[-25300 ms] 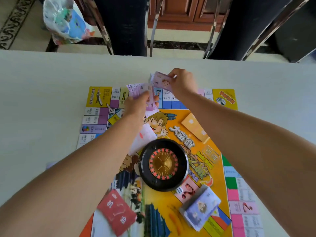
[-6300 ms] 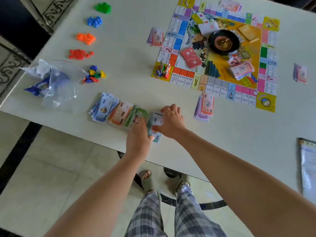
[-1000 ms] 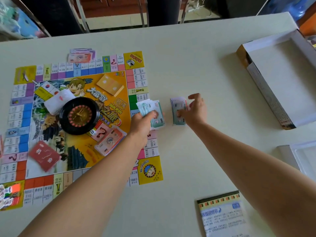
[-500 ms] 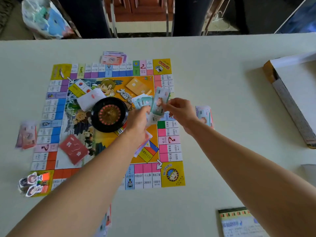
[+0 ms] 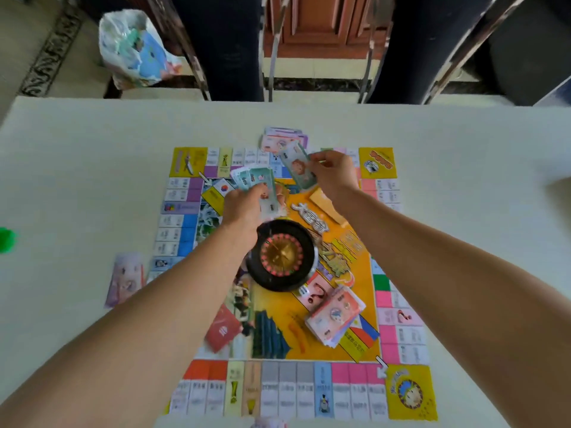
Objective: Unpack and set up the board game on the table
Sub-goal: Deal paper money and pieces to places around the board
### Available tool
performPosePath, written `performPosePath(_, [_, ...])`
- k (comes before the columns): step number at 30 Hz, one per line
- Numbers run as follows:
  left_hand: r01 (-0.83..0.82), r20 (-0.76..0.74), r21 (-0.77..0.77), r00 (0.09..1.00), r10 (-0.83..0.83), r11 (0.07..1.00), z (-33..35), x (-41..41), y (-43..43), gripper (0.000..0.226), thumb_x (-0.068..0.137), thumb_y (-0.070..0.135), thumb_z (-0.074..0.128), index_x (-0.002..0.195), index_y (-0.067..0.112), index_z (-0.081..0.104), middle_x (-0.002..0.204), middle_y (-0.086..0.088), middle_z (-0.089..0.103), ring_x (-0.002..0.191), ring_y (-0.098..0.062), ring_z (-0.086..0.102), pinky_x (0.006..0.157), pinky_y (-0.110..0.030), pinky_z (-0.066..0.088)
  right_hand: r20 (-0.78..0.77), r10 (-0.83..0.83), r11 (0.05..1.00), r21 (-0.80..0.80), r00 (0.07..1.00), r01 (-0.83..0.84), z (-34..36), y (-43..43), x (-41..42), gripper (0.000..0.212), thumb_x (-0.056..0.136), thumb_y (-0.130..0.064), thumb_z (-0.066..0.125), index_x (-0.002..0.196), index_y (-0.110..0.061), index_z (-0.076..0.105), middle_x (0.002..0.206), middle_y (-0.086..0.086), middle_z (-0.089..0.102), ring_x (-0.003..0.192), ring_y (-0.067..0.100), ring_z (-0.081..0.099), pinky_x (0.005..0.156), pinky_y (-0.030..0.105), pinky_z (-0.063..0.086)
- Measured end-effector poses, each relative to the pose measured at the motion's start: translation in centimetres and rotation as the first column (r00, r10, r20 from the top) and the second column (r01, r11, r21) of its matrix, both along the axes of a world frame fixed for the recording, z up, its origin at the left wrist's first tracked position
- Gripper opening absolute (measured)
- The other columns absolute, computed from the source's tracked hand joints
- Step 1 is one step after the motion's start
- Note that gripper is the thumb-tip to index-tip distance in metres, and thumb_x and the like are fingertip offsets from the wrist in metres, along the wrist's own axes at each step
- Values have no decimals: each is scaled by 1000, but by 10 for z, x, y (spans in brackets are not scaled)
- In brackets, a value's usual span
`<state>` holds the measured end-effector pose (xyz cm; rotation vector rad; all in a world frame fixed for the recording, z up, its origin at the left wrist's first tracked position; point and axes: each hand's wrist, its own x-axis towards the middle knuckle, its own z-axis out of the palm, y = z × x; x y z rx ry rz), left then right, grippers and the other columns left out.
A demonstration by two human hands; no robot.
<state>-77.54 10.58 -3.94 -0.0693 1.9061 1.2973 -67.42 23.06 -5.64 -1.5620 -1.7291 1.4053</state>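
Green notes (image 5: 251, 177): fanned, gripped in left hand (image 5: 244, 208), over board's far half
Single note (image 5: 298, 168): pinched by right hand (image 5: 335, 174), above board's far edge
Board (image 5: 408, 393): flat, mid-table (image 5: 92, 168)
Roulette wheel (image 5: 281, 254): board centre

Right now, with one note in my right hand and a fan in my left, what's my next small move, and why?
Probably lay the single note in your right hand on the far pile beyond the board: it hovers just short of that pile, and your left hand holds a fan of notes to deal.
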Motion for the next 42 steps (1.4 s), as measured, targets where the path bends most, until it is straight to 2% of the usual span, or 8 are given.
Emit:
performPosePath(6, [50,46,142,997,-57,989,-16,-52,22,6,85,8,62,83,6,67,84,-17,72,71,-28,66,71,-44,53,207,58,983,158,977,-91,-12,40,-64,26,89,-15,54,103,-24,74,100,2,72,77,16,61,46,19,38])
performPosePath(12, [57,1,138,998,-58,989,-34,-77,41,4,82,12,65,82,8,66,90,-18,73,84,-35,69,83,-55,55,331,44,951,277,943,-142,-38,63,-91,26,88,-11,54,96,-23,75,104,1,70,84,16,62,59,29,54])
performPosePath(16, [56,9,199,998,-59,978,-33,-78,45,9,86,0,58,84,7,63,69,-7,72,62,-26,67,70,-43,58,406,42,920,341,913,-194,-48,64,-91,16,89,-13,61,99,-18,73,111,5,60,85,14,52,64,26,48])
performPosePath(22, [73,7,175,997,-75,982,-28,-75,30,13,81,9,65,94,5,67,86,-15,74,86,-36,70,79,-50,56,221,144,895,387,965,-222,-34,40,-90,12,91,-16,59,99,-14,68,102,3,60,79,6,54,66,11,44])
performPosePath(28, [-12,9,74,1000,11,997,-11,-71,-19,16,81,23,74,85,13,62,89,-12,66,82,-25,60,74,-38,50,-40,480,877,29,876,-480,11,-26,-104,9,90,-20,64,88,-12,68,71,-6,62,58,3,50,58,17,44])
performPosePath(31, [-64,43,40,997,63,997,-2,-79,-55,26,77,29,74,93,12,63,103,-14,69,95,-29,65,88,-44,53,-72,492,868,-37,868,-495,21,-55,-115,12,90,-19,66,78,-16,66,63,-2,60,55,10,50,57,28,45])
performPosePath(40, [-348,-108,59,929,353,936,13,-147,-195,20,89,6,51,73,10,62,72,-10,63,46,-12,60,52,-26,54,-62,413,890,-187,909,-417,9,-180,-159,14,90,-14,63,76,-16,64,65,5,66,55,14,60,60,28,54])
performPosePath(42, [-353,-113,39,928,356,935,10,-158,-221,23,88,3,48,72,12,62,76,-10,64,56,-18,63,61,-31,56,-37,463,858,-231,886,-458,0,-206,-167,17,89,-11,63,73,-17,63,69,8,67,57,17,62,57,27,54])
